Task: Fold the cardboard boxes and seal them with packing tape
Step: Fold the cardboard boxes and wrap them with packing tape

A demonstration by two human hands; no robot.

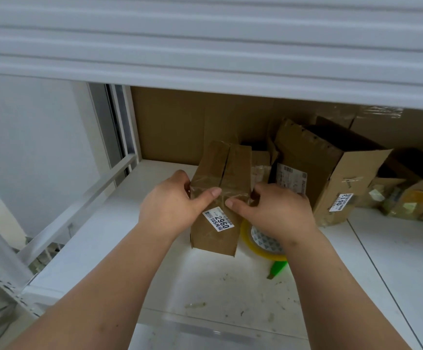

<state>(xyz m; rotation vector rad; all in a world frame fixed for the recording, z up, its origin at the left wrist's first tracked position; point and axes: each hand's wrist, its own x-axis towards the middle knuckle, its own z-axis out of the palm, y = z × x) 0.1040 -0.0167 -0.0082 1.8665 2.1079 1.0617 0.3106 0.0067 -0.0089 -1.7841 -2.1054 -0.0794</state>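
Small cardboard box [221, 195] upright on white shelf [154, 274], top flaps closed, clear tape across near edge | left hand [172, 205] grasps box's left side, thumb on front | right hand [273, 210] grasps right side, thumb on taped edge | tape roll [260, 245] just right of box, under right wrist | larger open box [331, 168] behind right.

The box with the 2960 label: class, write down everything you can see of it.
The box with the 2960 label is small, brown corrugated cardboard, standing on the white shelf. Its top flaps are folded shut, meeting at a centre seam, with glossy clear tape across the near top edge. A white barcode sticker reading 2960 sits tilted on its front. The left hand and right hand grip its sides, thumbs pressing the taped edge.
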